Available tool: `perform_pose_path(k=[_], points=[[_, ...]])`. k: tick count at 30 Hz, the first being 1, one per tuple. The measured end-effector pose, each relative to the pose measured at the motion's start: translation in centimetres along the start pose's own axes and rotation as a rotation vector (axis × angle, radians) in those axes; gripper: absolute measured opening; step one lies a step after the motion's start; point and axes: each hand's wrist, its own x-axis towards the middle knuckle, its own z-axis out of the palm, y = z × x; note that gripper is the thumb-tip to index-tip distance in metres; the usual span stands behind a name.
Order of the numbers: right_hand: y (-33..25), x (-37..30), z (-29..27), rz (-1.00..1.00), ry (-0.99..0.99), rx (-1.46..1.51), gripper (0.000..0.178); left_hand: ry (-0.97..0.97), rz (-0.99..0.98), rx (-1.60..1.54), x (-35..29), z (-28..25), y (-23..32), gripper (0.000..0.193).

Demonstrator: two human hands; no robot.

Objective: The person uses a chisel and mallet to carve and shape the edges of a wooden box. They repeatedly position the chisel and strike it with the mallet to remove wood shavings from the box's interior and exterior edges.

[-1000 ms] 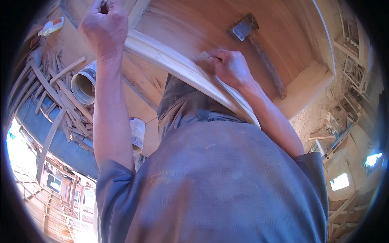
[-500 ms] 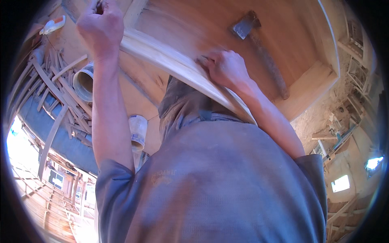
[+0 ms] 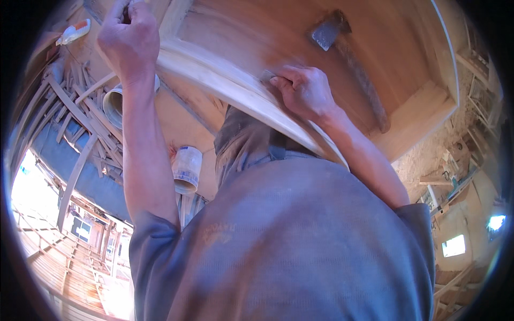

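— Head view: in the wooden box [image 3: 214,80], what?
— A hatchet [image 3: 357,67], flat on the box's floor. Just inside the box's near edge, the right hand [image 3: 308,91], grip narrow, pinching a small grey piece [image 3: 266,75].
— And the left hand [image 3: 130,45]?
— By the box's left end, fingers curled; cannot tell the grip's hold, with fingertips at the view's edge.
— Other containers?
— Left of the box, a white bucket [image 3: 187,166]; farther left, another bucket [image 3: 113,107], partly behind the left forearm. Cannot make out contents.
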Motion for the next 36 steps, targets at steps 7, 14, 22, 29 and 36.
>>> perform_pose_path(k=[7, 14, 22, 29, 36], points=[[-2.6, 0.9, 0.3, 0.281, -0.174, -0.121, 0.025, 0.042, 0.043, -0.017, -0.2, 0.1, -0.4, 0.037], [-1.7, 1.1, 1.8, 0.357, -0.132, -0.244, 0.024, 0.035, 0.042, 0.044, -0.1, 0.2, 0.0, 0.035], [-1.5, 0.5, 1.0, 0.199, -0.102, -0.230, 0.016, 0.035, 0.014, -0.047, -0.1, 0.2, -0.3, 0.036], [-1.0, 0.7, 0.5, -0.083, -0.017, -0.347, 0.017, 0.038, 0.065, 0.004, -0.1, 0.0, -0.5, 0.038], [0.3, 1.9, -1.6, -0.340, -0.181, -0.240, 0.004, 0.041, 0.035, -0.036, 0.1, 0.4, -0.7, 0.039]])
